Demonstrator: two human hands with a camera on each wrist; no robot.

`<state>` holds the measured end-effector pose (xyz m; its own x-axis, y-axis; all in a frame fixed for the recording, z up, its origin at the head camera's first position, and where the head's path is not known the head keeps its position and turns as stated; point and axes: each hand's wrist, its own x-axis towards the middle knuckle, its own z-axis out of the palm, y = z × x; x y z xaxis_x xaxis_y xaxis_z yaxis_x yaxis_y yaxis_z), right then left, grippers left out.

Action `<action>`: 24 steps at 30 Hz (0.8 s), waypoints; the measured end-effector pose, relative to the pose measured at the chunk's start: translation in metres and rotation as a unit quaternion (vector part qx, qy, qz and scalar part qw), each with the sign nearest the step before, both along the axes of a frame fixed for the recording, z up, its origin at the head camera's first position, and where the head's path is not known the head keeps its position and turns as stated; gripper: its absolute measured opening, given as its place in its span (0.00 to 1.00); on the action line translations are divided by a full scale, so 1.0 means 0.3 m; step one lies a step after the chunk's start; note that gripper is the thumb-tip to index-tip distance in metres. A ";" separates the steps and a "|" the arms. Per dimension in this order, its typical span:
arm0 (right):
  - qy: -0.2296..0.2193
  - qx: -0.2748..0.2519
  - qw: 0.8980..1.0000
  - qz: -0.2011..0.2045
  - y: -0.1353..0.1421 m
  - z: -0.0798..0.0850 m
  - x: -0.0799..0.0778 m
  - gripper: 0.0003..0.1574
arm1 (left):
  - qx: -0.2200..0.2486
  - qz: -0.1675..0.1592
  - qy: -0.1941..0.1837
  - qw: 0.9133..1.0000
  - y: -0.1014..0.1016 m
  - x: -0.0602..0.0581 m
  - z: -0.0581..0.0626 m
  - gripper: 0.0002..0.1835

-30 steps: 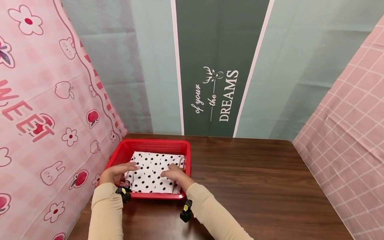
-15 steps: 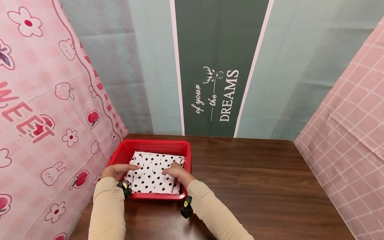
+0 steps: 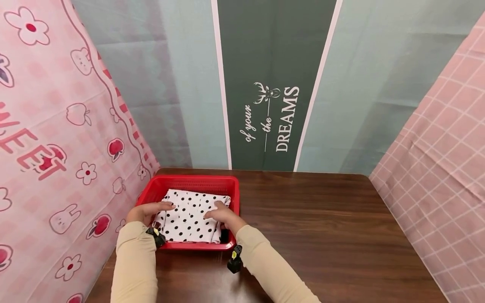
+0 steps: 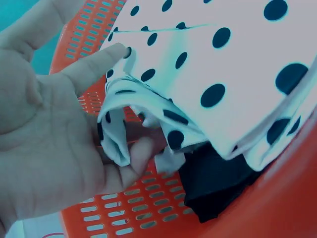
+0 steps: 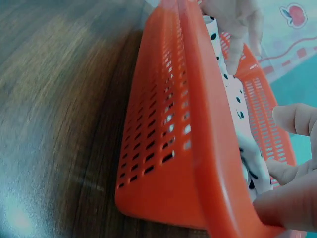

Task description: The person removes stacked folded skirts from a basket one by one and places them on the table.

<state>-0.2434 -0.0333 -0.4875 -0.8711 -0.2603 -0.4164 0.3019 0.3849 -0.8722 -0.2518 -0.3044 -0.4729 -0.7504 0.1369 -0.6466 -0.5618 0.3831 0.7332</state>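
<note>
A folded white cloth with black dots (image 3: 190,218) lies in the red plastic basket (image 3: 197,247). My left hand (image 3: 148,211) grips its left edge; in the left wrist view, some fingers of that hand (image 4: 49,144) curl beneath a folded layer while another touches the top. At the cloth's right edge, my right hand (image 3: 226,217) holds on with fingers around the side, partly hidden by the cloth. A black item, seemingly fabric (image 4: 218,178), shows under the dotted cloth. The right wrist view shows the cloth's folded end (image 5: 255,161) between the fingers.
The basket stands at the left of a brown wooden table (image 3: 303,219), near the pink printed curtain (image 3: 91,198). A grey-green curtain (image 3: 261,50) hangs behind, with a pink checked one (image 3: 435,176) at the right. Black wrist cameras (image 3: 234,260) are worn on both arms.
The dotted cloth has shifted slightly left and away from the basket's near right corner, where more of the black item now shows. Both hands stay at its sides.
</note>
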 end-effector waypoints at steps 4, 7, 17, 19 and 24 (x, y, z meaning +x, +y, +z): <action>-0.001 -0.045 0.999 -0.016 0.003 -0.010 -0.017 0.34 | -0.001 0.048 -0.019 0.999 -0.002 0.006 -0.003 0.48; -0.013 -0.083 0.996 -0.015 0.006 -0.020 -0.030 0.29 | -0.008 0.071 -0.028 0.997 -0.003 0.003 -0.003 0.52; -0.044 -0.148 0.985 0.074 0.010 -0.035 -0.015 0.40 | -0.013 0.091 -0.014 0.996 -0.004 -0.006 -0.032 0.51; -0.034 -0.138 0.986 0.083 0.009 -0.037 -0.010 0.41 | -0.012 0.093 -0.007 0.996 -0.006 -0.011 -0.034 0.52; 0.005 -0.122 0.990 0.077 0.007 -0.049 -0.002 0.40 | 0.000 0.080 0.013 0.997 -0.008 -0.023 -0.035 0.50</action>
